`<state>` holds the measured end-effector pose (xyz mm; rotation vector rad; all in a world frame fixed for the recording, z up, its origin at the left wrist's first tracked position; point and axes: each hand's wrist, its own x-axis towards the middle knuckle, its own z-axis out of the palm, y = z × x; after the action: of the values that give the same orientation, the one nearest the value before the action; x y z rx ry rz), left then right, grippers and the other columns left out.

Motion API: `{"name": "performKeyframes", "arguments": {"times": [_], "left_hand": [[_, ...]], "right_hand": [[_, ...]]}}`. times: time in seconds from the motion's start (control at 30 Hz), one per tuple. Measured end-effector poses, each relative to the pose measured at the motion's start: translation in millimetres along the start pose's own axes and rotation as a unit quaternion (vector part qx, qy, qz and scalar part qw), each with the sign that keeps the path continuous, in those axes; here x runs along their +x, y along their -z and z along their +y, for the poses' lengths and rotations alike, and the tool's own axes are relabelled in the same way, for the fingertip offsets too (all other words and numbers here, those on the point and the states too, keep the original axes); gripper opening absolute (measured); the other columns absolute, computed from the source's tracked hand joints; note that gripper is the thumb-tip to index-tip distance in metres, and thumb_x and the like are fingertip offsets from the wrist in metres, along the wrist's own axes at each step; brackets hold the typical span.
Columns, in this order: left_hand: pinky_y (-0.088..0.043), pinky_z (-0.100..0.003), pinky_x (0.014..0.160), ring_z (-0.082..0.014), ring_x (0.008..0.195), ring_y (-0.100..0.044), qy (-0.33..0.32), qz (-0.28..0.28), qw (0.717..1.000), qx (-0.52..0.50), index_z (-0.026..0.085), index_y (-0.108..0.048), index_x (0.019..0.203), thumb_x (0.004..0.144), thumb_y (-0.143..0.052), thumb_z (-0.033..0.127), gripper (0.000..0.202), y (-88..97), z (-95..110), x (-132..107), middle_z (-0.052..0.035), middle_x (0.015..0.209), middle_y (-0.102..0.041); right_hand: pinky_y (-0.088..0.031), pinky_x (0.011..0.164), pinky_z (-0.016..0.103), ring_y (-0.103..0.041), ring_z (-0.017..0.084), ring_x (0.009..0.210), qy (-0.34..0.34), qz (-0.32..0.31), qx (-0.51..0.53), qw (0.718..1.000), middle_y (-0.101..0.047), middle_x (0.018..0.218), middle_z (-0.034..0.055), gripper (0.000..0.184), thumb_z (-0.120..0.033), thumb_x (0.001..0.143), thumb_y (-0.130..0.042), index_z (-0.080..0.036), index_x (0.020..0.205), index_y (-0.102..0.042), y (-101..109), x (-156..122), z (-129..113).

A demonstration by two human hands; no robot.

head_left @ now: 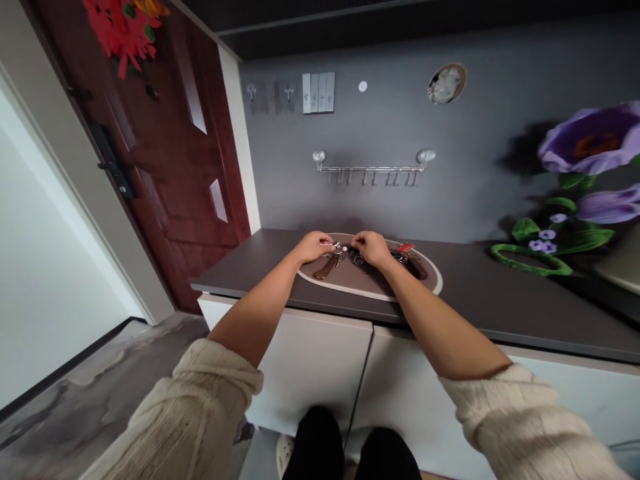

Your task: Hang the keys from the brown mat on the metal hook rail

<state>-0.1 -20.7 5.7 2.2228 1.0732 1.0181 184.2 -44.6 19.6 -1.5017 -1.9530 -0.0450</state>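
Note:
On an oval brown mat (345,284) with a pale rim lie several keys and key holders. My left hand (314,247) is closed in a pinch at the mat's left side, with a small metal clasp (337,245) at its fingertips. Just below that hand lies a brown key holder (327,268) with metal keys beside it. My right hand (373,248) also pinches, above a dark key ring (357,259); what its fingertips hold is too small to tell. Behind this hand's wrist are a red tag (404,247) and a dark brown key case (416,268).
A clear rail with several hooks (373,169) is fixed to the grey wall above the mat. Purple artificial flowers (595,143) and a green ring (530,267) stand on the counter (480,283) at right. At left is a dark red door (175,153).

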Motion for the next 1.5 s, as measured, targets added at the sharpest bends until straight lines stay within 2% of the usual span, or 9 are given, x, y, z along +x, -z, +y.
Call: {"name": "performKeyframes", "arguments": {"times": [0.3,0.5,0.63,0.83,1.0,1.1,1.2,1.33,1.5], "left_hand": [[-0.037,-0.022,0.064,-0.0094,0.065,-0.049,0.020,0.064,0.996,-0.066,0.012,-0.061,0.075,0.062,-0.062,0.028,0.020,6.5,14.9,-2.1,-0.0016,0.072,-0.059],[-0.034,-0.020,0.053,-0.0050,0.052,-0.045,0.077,0.076,0.966,-0.234,0.012,-0.058,0.085,0.062,-0.064,0.032,0.030,5.5,14.5,2.1,0.0008,0.065,-0.057],[-0.032,-0.018,0.049,-0.0037,0.049,-0.044,0.076,0.097,0.951,-0.285,0.012,-0.057,0.083,0.061,-0.066,0.032,0.032,6.1,14.1,4.5,0.0005,0.065,-0.059],[-0.027,-0.019,0.044,-0.0020,0.040,-0.037,0.058,0.095,0.945,-0.308,0.011,-0.057,0.084,0.062,-0.066,0.031,0.031,4.6,16.1,5.1,0.0021,0.057,-0.055],[-0.027,-0.018,0.042,-0.0015,0.039,-0.036,0.042,0.072,0.945,-0.315,0.012,-0.056,0.083,0.062,-0.066,0.031,0.030,1.6,15.7,5.3,0.0041,0.054,-0.052],[-0.033,-0.018,0.046,-0.0017,0.042,-0.041,0.046,0.070,0.942,-0.325,0.011,-0.056,0.081,0.061,-0.067,0.030,0.029,0.9,16.6,5.6,0.0028,0.057,-0.055],[-0.042,-0.021,0.058,-0.0039,0.051,-0.050,0.056,0.076,0.934,-0.345,0.010,-0.057,0.080,0.061,-0.067,0.029,0.029,1.4,18.9,5.2,0.0003,0.063,-0.059],[-0.046,-0.027,0.072,-0.0090,0.066,-0.059,0.073,0.067,0.918,-0.384,0.009,-0.057,0.079,0.062,-0.067,0.028,0.026,3.2,21.6,3.6,-0.0050,0.073,-0.063],[-0.045,-0.029,0.074,-0.0115,0.069,-0.061,0.082,0.046,0.934,-0.346,0.009,-0.059,0.078,0.068,-0.062,0.034,0.027,4.7,22.6,2.5,-0.0087,0.077,-0.065]], "right_hand": [[-0.037,0.065,0.022,-0.055,0.013,0.067,0.011,-0.015,-0.010,1.000,-0.066,0.075,0.0048,0.015,-0.020,0.074,-0.052,-0.017,0.077,-0.066,-0.2,0.6,-5.5],[-0.038,0.065,0.023,-0.055,0.014,0.069,0.035,0.009,0.036,0.999,-0.065,0.076,0.0047,0.013,-0.019,0.073,-0.052,-0.017,0.076,-0.065,-1.4,1.8,-8.0],[-0.039,0.068,0.025,-0.055,0.013,0.071,0.055,0.052,0.093,0.993,-0.064,0.079,0.0040,0.014,-0.020,0.073,-0.051,-0.018,0.080,-0.063,-4.3,3.2,-11.1],[-0.040,0.070,0.025,-0.053,0.013,0.073,0.080,0.067,0.173,0.979,-0.061,0.083,0.0048,0.021,-0.032,0.073,-0.052,-0.017,0.085,-0.061,-5.2,1.3,-19.4],[-0.040,0.070,0.025,-0.052,0.012,0.073,0.087,0.075,0.187,0.976,-0.059,0.081,0.0044,0.019,-0.030,0.073,-0.051,-0.016,0.081,-0.061,-5.0,0.0,-21.8],[-0.039,0.070,0.025,-0.051,0.012,0.072,0.088,0.075,0.193,0.974,-0.058,0.078,0.0034,0.016,-0.028,0.073,-0.050,-0.016,0.077,-0.061,-5.9,0.7,-20.7],[-0.039,0.069,0.025,-0.051,0.012,0.072,0.089,0.085,0.202,0.972,-0.057,0.078,0.0033,0.015,-0.027,0.074,-0.049,-0.017,0.077,-0.061,-6.1,1.6,-19.3],[-0.039,0.071,0.026,-0.051,0.013,0.075,0.092,0.108,0.205,0.968,-0.057,0.081,0.0044,0.018,-0.029,0.076,-0.047,-0.017,0.078,-0.060,-4.3,2.8,-17.6],[-0.038,0.074,0.027,-0.051,0.014,0.078,0.086,0.123,0.219,0.964,-0.058,0.082,0.0050,0.021,-0.031,0.077,-0.043,-0.016,0.077,-0.058,-2.5,5.3,-13.9]]}}
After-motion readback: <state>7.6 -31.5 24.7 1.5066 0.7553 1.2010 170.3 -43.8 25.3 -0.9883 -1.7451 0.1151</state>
